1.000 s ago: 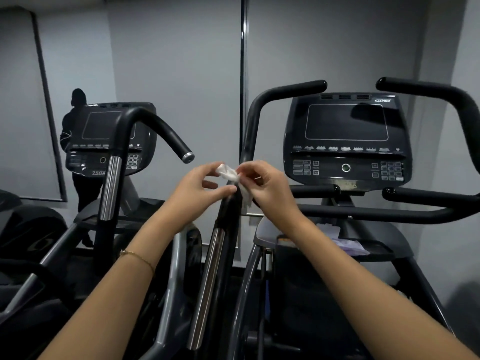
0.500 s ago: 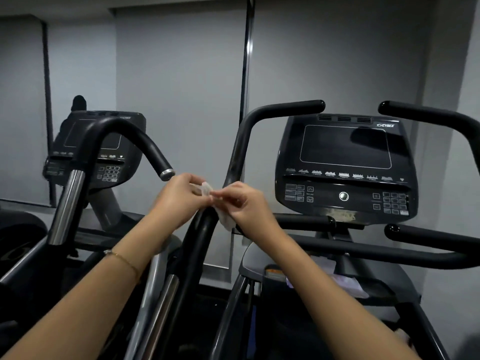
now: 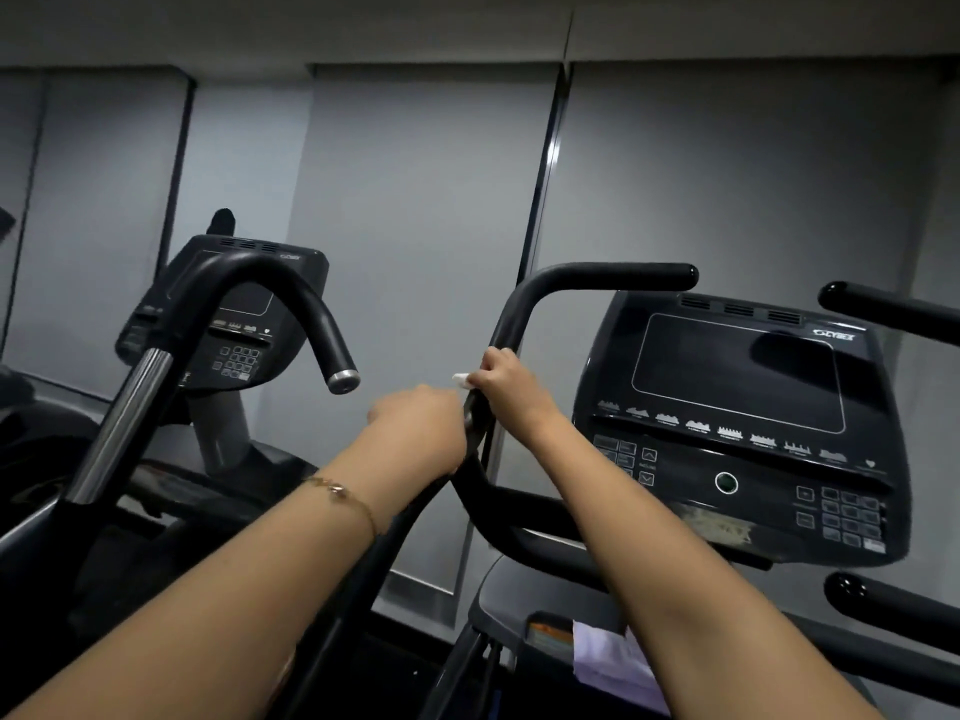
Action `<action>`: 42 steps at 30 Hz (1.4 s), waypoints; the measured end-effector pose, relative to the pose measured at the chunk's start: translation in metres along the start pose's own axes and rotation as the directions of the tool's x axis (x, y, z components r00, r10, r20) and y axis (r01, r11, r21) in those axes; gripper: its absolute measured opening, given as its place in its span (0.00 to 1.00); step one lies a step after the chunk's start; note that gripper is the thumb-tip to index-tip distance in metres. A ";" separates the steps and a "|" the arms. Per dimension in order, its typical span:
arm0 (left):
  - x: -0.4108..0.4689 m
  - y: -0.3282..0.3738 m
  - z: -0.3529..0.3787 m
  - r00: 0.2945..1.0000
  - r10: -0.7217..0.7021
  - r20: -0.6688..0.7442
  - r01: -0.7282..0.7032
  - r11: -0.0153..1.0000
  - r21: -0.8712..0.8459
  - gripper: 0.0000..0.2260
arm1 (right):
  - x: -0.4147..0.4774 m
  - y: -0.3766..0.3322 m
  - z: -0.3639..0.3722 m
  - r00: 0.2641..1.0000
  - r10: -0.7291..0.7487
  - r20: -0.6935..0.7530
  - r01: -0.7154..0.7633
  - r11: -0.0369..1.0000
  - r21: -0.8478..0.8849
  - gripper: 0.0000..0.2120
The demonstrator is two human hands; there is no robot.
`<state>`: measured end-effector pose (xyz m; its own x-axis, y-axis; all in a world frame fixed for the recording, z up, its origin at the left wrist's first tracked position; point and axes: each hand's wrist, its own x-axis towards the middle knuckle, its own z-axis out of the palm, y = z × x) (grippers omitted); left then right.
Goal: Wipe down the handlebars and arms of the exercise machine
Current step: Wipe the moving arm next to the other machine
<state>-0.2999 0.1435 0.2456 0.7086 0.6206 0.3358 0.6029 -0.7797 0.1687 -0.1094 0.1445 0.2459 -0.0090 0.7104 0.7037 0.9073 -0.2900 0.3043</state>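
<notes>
The handlebar [image 3: 511, 324] is a matte black tube, round in section, rising between the forearms and bending right into a level grip with a rounded end. The right hand [image 3: 506, 379] curls round its upright stretch, clamping a small crumpled white wipe [image 3: 460, 379] against it; a corner of the wipe pokes out to the handlebar's left. Just below, the left hand [image 3: 421, 428] is fisted against the handlebar's left side; I cannot tell whether it grips the tube. A thin gold bracelet [image 3: 343, 493] circles that wrist. Right of the handlebar sits a glossy black console [image 3: 737, 423] with a dark screen and keypads.
</notes>
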 end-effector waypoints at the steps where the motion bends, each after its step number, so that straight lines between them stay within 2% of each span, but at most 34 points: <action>1: 0.002 0.008 0.001 1.000 -0.001 -0.010 0.002 0.999 0.051 0.13 | 0.006 0.004 -0.005 1.000 0.006 -0.012 -0.007 0.999 -0.040 0.09; 3: 0.006 0.020 0.007 0.999 0.037 -0.032 -0.032 0.988 0.153 0.14 | 0.009 0.008 -0.007 0.999 0.005 -0.037 -0.008 0.998 -0.069 0.11; 4: 0.011 0.029 0.012 0.998 0.052 -0.026 -0.045 0.975 0.219 0.15 | 0.006 0.009 -0.005 0.999 -0.037 -0.012 0.036 0.996 -0.081 0.13; 7: 0.027 0.053 0.033 0.993 0.113 -0.029 -0.093 0.917 0.389 0.17 | -0.014 0.000 -0.003 0.961 -0.214 0.177 0.237 0.964 -0.119 0.12; 10: 0.039 0.062 0.053 0.998 0.031 0.055 -0.056 0.833 0.551 0.16 | -0.008 -0.001 -0.009 0.941 -0.214 0.262 0.268 0.944 -0.192 0.11; 13: 0.046 0.064 0.067 0.995 -0.099 -0.010 0.079 0.729 0.680 0.14 | 0.008 0.004 -0.017 0.966 -0.154 0.209 0.211 0.934 -0.288 0.12; 17: 0.052 0.069 0.078 0.995 -0.085 -0.056 0.097 0.636 0.766 0.14 | 0.017 0.013 -0.017 0.996 -0.051 0.076 0.071 0.952 -0.299 0.09; 19: 0.056 0.069 0.082 0.994 -0.066 -0.089 0.111 0.628 0.770 0.14 | 0.006 0.014 -0.005 0.987 -0.155 -0.039 0.143 0.965 -0.220 0.08; 21: 0.058 0.068 0.081 0.994 -0.039 -0.105 0.106 0.625 0.773 0.14 | -0.005 0.014 0.007 0.949 -0.315 0.015 0.308 0.919 -0.245 0.09; 23: 0.056 0.068 0.080 0.991 -0.061 -0.115 0.128 0.606 0.785 0.13 | -0.001 0.022 0.005 0.917 -0.393 0.072 0.398 0.878 -0.266 0.08; 24: 0.055 0.069 0.079 0.991 -0.072 -0.116 0.136 0.599 0.789 0.13 | 0.007 0.027 -0.002 0.922 -0.382 0.067 0.385 0.882 -0.271 0.07; 26: 0.055 0.071 0.075 0.990 -0.086 -0.110 0.140 0.604 0.785 0.13 | 0.027 0.039 -0.019 0.964 -0.265 0.032 0.263 0.921 -0.286 0.07; 28: 0.057 0.072 0.071 0.992 -0.102 -0.076 0.122 0.588 0.800 0.13 | 0.040 0.048 -0.031 0.994 -0.109 0.002 0.104 0.949 -0.296 0.15; 30: 0.058 0.074 0.068 0.989 -0.133 -0.058 0.123 0.561 0.818 0.12 | 0.042 0.045 -0.030 0.996 -0.088 0.025 0.092 0.943 -0.319 0.17; 31: 0.060 0.076 0.066 0.987 -0.151 -0.048 0.124 0.550 0.826 0.12 | 0.040 0.037 -0.027 0.988 -0.147 0.038 0.152 0.935 -0.322 0.14; 33: 0.065 0.079 0.061 0.986 -0.160 -0.043 0.128 0.570 0.812 0.12 | 0.032 0.023 -0.014 0.956 -0.272 0.112 0.293 0.906 -0.304 0.08; 35: 0.077 0.082 0.057 0.990 -0.131 -0.043 0.121 0.675 0.727 0.13 | 0.024 0.019 -0.009 0.938 -0.282 0.200 0.329 0.904 -0.271 0.09; 36: 0.084 0.082 0.054 0.993 -0.101 -0.062 0.117 0.762 0.637 0.13 | 0.024 0.021 -0.011 0.949 -0.241 0.204 0.287 0.927 -0.241 0.10; 38: 0.091 0.081 0.050 0.986 -0.050 -0.157 0.114 0.894 0.433 0.14 | 0.027 0.029 -0.018 0.980 -0.158 0.119 0.176 0.970 -0.165 0.13; 40: 0.095 0.079 0.050 0.961 -0.040 -0.273 0.132 0.935 0.329 0.17 | 0.029 0.036 -0.021 0.995 -0.094 0.030 0.097 0.987 -0.125 0.15; 42: 0.098 0.079 0.056 0.953 -0.052 -0.297 0.135 0.955 0.264 0.20 | 0.024 0.042 -0.017 0.994 -0.113 -0.007 0.112 0.990 -0.086 0.14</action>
<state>-0.1621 0.1476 0.2396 0.5349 0.6079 0.5869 0.7682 -0.6390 -0.0382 -0.0789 0.1381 0.2864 -0.1141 0.7342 0.6693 0.8613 -0.2626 0.4349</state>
